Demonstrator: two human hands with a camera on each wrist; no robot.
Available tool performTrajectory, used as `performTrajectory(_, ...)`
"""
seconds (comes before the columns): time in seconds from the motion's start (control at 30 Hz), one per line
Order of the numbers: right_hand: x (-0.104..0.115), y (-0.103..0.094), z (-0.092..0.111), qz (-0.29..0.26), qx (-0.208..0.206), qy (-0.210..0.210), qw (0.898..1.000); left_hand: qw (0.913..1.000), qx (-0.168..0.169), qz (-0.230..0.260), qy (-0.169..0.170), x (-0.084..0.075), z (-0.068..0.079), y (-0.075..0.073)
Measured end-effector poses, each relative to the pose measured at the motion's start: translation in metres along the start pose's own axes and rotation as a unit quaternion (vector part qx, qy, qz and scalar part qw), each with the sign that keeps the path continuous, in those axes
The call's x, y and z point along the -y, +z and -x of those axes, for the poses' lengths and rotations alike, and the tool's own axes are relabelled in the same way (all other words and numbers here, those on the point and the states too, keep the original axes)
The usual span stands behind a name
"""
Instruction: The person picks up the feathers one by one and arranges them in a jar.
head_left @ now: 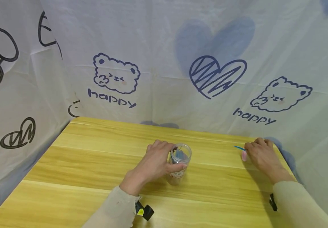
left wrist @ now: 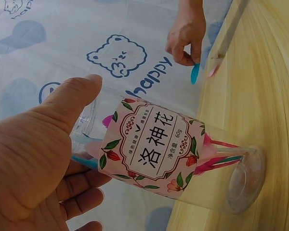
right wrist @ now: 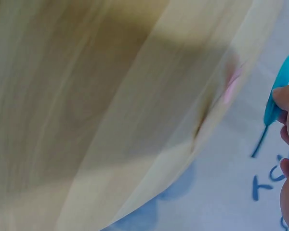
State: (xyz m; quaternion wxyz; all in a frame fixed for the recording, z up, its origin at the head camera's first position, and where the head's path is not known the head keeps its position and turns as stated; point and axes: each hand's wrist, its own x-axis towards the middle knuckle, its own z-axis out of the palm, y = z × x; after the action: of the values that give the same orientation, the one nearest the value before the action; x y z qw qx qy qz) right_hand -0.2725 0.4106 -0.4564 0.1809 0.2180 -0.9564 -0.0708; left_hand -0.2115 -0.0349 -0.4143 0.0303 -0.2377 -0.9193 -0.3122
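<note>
A clear jar (head_left: 176, 174) with a pink flowered label (left wrist: 151, 147) stands on the table. My left hand (head_left: 153, 163) grips it near its open mouth, thumb on one side and fingers on the other. Pink and blue feather-like pieces (left wrist: 220, 155) show through its wall. Over the table's right side, my right hand (head_left: 262, 156) pinches a blue feather (right wrist: 281, 85) between thumb and fingers, its thin stem pointing away from the hand in the right wrist view. A pink feather (head_left: 244, 155) lies on the tabletop just beside that hand, blurred in the right wrist view.
The yellow wood-grain table (head_left: 95, 152) ends at a white cloth (head_left: 158, 63) printed with bears and hearts, hanging behind and at both sides. A black strap piece (head_left: 146, 212) hangs by my left sleeve. The right hand is near the table's right edge.
</note>
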Motion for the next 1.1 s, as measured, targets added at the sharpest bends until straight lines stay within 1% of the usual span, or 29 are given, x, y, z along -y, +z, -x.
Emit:
performTrajectory(0.1,0.009,-0.005,-0.006,-0.013,-0.005,-0.006,1.0,1.0,-0.001,-0.001,0.001,0.0,0.0,0.0)
performTrajectory(0.27,0.022,-0.009,-0.015,-0.015,-0.038,-0.019,0.999,1.0,-0.001,0.002,0.003,0.0,0.0,0.0)
performTrajectory(0.4,0.033,-0.01,-0.021,0.005,-0.066,-0.025,0.997,1.0,-0.001,0.005,0.003,0.0,0.0,0.0)
performTrajectory(0.5,0.042,-0.013,-0.025,0.018,-0.087,-0.042,0.995,1.0,-0.001,0.004,0.002,0.0,0.0,0.0)
performTrajectory(0.67,0.057,-0.018,-0.032,0.015,-0.137,-0.08,0.987,1.0,0.001,0.004,0.002,0.0,0.0,0.0)
performTrajectory(0.77,0.068,-0.023,-0.037,0.011,-0.16,-0.091,0.983,1.0,0.0,0.002,0.002,0.0,0.0,0.0)
performTrajectory(0.97,0.095,-0.044,-0.047,0.006,-0.192,-0.112,0.975,1.0,0.0,0.0,0.003,0.0,0.0,0.0)
performTrajectory(1.03,0.106,-0.052,-0.052,0.003,-0.208,-0.122,0.971,1.0,0.0,-0.002,0.003,0.0,0.0,0.0)
performTrajectory(1.1,0.117,-0.06,-0.058,-0.008,-0.231,-0.134,0.964,1.0,-0.001,-0.004,0.004,0.0,0.0,-0.001)
